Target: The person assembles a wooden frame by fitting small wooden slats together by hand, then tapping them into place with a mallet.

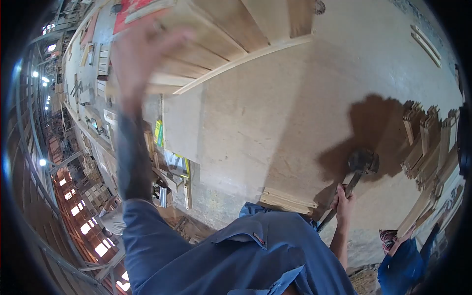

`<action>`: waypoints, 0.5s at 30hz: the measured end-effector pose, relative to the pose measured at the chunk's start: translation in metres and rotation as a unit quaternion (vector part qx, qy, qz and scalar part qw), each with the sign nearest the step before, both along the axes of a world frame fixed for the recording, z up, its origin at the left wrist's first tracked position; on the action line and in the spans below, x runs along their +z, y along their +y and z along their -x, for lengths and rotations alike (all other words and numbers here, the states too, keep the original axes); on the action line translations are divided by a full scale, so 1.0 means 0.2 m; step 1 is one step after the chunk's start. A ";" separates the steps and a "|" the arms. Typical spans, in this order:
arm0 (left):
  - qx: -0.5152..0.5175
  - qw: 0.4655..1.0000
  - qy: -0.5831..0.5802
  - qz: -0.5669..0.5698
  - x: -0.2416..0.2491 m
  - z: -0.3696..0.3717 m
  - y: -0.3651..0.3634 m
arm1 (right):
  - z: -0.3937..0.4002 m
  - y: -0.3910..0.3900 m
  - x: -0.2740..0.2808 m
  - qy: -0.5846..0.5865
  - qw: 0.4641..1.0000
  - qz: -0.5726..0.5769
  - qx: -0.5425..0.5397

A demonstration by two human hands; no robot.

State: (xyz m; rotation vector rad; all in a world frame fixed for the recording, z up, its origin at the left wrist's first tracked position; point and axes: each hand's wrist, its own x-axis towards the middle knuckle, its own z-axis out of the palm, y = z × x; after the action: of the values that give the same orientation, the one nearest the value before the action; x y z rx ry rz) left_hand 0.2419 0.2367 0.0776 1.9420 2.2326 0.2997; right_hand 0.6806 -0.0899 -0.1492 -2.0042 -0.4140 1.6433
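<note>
My right hand is closed around the handle of a mallet with a dark, rounded head, held over the pale worktop. The mallet's shadow falls on the board beyond it. Raised at the upper left, my left hand is blurred by motion, with fingers apart and no object visible in it. Behind that hand, a slatted wooden panel lies on the worktop, its curved-looking edge strip facing me. Whether the left hand touches the panel cannot be made out.
Bundled wooden strips stand along the right side. Short wooden pieces lie against my front, and two slats at the far right. A yellow-green box sits left. Another person in blue is at lower right.
</note>
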 end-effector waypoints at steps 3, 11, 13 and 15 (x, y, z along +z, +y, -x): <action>-0.198 0.973 0.035 -0.113 -0.25 0.03 -0.50 | 0.03 0.02 0.02 -0.014 1.000 -0.006 -0.014; 0.026 0.984 0.026 -0.175 -0.85 -0.11 -0.57 | -0.03 -0.32 0.12 -0.008 0.996 -0.067 0.055; 0.051 0.976 0.024 -0.209 -1.11 0.01 -0.34 | -0.13 -0.66 0.02 -0.010 0.995 -0.071 0.066; 0.052 0.968 0.024 -0.243 -1.26 0.12 -0.14 | -0.13 -0.73 0.00 -0.010 0.993 -0.106 0.057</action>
State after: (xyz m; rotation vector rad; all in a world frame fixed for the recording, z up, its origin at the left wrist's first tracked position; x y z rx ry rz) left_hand 0.2178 0.2088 -0.1753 2.0626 2.4723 0.8999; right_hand 0.7071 -0.2362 -0.1497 -1.8693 -0.6914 1.5751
